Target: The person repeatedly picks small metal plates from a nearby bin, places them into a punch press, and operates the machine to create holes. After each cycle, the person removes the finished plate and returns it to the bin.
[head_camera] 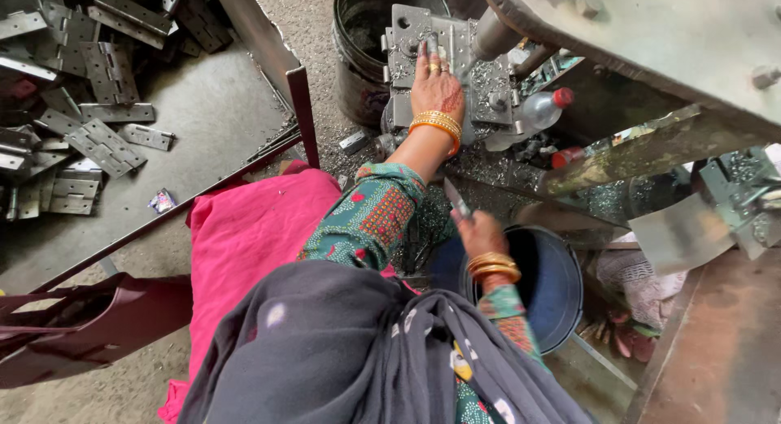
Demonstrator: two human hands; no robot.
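Steel hinge plate (pixel 419 46) lies flat on the machine bed (pixel 488 91), directly in front of a black bucket (pixel 358 58). Left hand (pixel 437 86) rests palm-down on this plate, fingers extended and spread, not closed around it. Right hand (pixel 480 233) is closed around a small flat metal piece (pixel 456 198), held upright above a dark blue bucket (pixel 553 286). Gold bangles sit on both wrists. A clear plastic bottle (pixel 533 113) with a red cap lies just beside the bed. Loose hinges (pixel 89 107) are heaped on a tray (pixel 203 107) at far left, well apart from both hands.
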